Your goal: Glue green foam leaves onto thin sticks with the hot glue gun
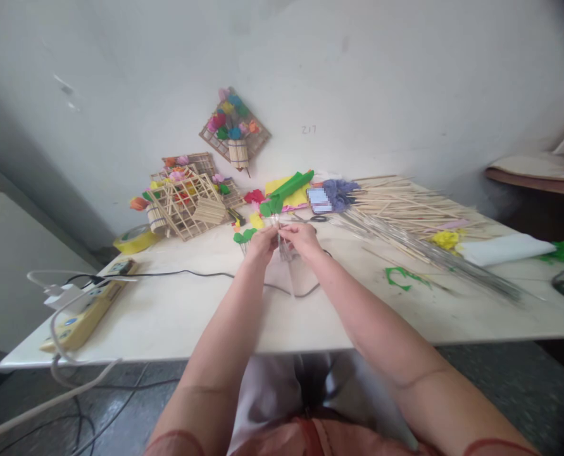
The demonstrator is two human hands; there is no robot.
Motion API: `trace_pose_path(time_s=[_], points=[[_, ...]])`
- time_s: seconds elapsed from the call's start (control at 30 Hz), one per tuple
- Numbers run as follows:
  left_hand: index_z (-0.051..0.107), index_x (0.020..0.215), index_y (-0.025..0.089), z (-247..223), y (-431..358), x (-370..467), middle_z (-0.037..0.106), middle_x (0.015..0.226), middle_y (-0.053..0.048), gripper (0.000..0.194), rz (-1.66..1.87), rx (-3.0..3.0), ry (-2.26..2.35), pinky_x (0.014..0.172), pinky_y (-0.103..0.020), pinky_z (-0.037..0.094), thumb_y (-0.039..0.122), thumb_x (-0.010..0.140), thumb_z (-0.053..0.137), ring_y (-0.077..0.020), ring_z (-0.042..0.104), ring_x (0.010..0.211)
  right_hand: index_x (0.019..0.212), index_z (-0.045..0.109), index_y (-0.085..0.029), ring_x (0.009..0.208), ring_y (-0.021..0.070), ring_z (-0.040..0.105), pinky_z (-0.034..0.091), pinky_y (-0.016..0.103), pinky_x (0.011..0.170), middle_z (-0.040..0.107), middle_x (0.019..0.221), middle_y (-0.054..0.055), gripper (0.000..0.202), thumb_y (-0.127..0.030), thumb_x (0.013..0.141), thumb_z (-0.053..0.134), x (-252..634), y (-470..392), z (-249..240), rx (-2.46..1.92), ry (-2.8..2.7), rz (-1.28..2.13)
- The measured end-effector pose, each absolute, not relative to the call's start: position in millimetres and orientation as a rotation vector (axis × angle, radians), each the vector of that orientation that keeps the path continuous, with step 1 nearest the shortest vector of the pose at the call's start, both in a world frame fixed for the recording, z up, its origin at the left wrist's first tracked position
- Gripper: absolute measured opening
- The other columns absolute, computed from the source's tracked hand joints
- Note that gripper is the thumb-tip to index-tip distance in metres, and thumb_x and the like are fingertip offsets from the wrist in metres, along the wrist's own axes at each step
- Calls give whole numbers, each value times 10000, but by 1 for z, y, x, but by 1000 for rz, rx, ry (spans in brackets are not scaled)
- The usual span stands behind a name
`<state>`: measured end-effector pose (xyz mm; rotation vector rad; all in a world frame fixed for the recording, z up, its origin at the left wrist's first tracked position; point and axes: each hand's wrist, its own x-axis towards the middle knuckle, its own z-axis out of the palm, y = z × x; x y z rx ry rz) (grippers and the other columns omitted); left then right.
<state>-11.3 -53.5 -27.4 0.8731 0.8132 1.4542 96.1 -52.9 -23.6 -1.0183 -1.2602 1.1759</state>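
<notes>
Over the middle of the table, my left hand (pixel 263 243) and my right hand (pixel 302 237) meet with their fingertips pinched together. Between them is a bunch of green paper flowers (pixel 271 206) on thin wire stems, heads upward. The stems run down past my fingers, and a clear strip that looks like tape hangs below. Both hands are closed on this bunch; the exact grip is hidden by the fingers. Just left of my left hand, more green paper flowers (pixel 244 236) on wires lie on the table. Yellow paper pieces (pixel 256 220) lie behind.
Wooden lattice panels (pixel 191 196) stand at the back left, and another flower panel (pixel 235 130) hangs on the wall. At left are yellow tape (pixel 137 239) and a power strip (pixel 89 307). Wooden sticks (pixel 405 202) and wires (pixel 433 253) spread right. A black cable (pixel 187 272) crosses the table.
</notes>
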Motion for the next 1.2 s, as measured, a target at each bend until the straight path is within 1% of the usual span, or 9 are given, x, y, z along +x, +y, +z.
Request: trace_pose_path(time_s=[0.2, 0.37, 0.5, 0.6, 0.77, 0.9, 1.07, 1.2], points=[[642, 697, 101, -26, -54, -13, 606, 593, -12, 130, 1438, 881, 784, 517, -203, 432, 203, 638, 697, -84, 539, 511, 613, 646, -151, 450, 92, 469, 393, 189, 355, 542, 502, -28, 100, -251, 601, 643, 96, -53, -24, -938, -1288, 1172], [641, 700, 101, -25, -56, -14, 609, 591, -21, 118, 1412, 882, 789, 504, -214, 427, 201, 651, 678, -94, 535, 501, 626, 649, -148, 426, 89, 470, 404, 196, 367, 528, 475, -34, 108, -256, 616, 642, 98, -54, -24, -908, -1317, 1187], [636, 685, 105, -25, -56, -14, 614, 595, -25, 94, 1419, 861, 788, 510, -219, 438, 181, 638, 665, -99, 546, 504, 619, 643, -141, 394, 81, 452, 405, 196, 363, 508, 445, -43, 79, -215, 634, 619, 99, -54, -22, -929, -1345, 1177], [634, 677, 105, -25, -55, -13, 618, 603, -29, 82, 1421, 849, 792, 517, -223, 449, 171, 633, 657, -104, 555, 512, 619, 644, -137, 391, 82, 463, 406, 191, 356, 521, 452, -40, 63, -183, 634, 603, 99, -56, -19, -966, -1346, 1172], [625, 645, 109, -26, -55, -11, 589, 557, -13, 91, 1427, 889, 793, 473, -208, 422, 188, 630, 668, -92, 527, 481, 585, 627, -141, 396, 93, 479, 422, 199, 367, 513, 444, -34, 105, -181, 663, 569, 98, -61, -15, -1056, -1377, 1136], [602, 594, 116, -26, -56, -9, 549, 517, 7, 156, 1430, 920, 829, 432, -197, 383, 234, 621, 700, -74, 486, 439, 545, 601, -147, 388, 92, 468, 407, 197, 386, 492, 426, -29, 173, -199, 695, 531, 98, -61, -16, -1152, -1462, 1038], [619, 620, 107, -23, -59, -7, 556, 533, 9, 165, 1446, 922, 855, 460, -200, 400, 241, 588, 709, -75, 499, 466, 538, 607, -151, 427, 98, 479, 388, 207, 452, 511, 449, -18, 200, -228, 698, 516, 98, -58, -19, -1207, -1608, 746], [623, 650, 110, -21, -60, -7, 573, 554, 4, 150, 1446, 926, 846, 472, -201, 406, 224, 588, 696, -81, 514, 482, 531, 601, -155, 452, 103, 483, 383, 212, 482, 521, 457, -17, 208, -222, 695, 493, 98, -57, -21, -1177, -1636, 646]])
